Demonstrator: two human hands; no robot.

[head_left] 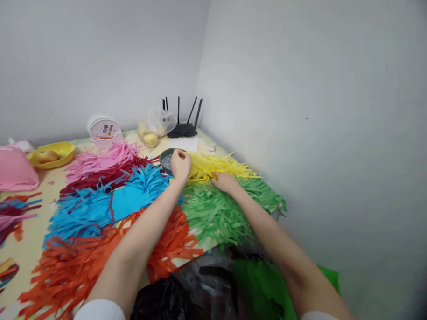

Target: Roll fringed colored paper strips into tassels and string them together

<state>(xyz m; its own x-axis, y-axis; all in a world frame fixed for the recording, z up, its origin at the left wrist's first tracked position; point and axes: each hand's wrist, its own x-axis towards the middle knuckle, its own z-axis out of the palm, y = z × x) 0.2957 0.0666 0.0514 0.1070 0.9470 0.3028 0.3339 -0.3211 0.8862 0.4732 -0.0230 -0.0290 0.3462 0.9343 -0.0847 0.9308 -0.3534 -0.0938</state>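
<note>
Piles of cut paper strips cover the table: yellow (pixel 220 167), green (pixel 222 209), blue (pixel 107 203), orange (pixel 77 262), dark red (pixel 104 175) and pink (pixel 101 158). My left hand (pixel 180 164) is closed in a pinch on a yellow strip at the near edge of a small dark bowl (pixel 165 159). My right hand (pixel 225 181) rests palm down on the yellow strips where they meet the green pile, fingers curled into the strips.
A black router (pixel 182 127) with antennas stands in the far corner beside a clear bag of fruit (pixel 152 130). A white tub (pixel 103 128), a yellow dish (pixel 54 153) and a pink cushion (pixel 8 169) lie at the left. Walls close in behind and right.
</note>
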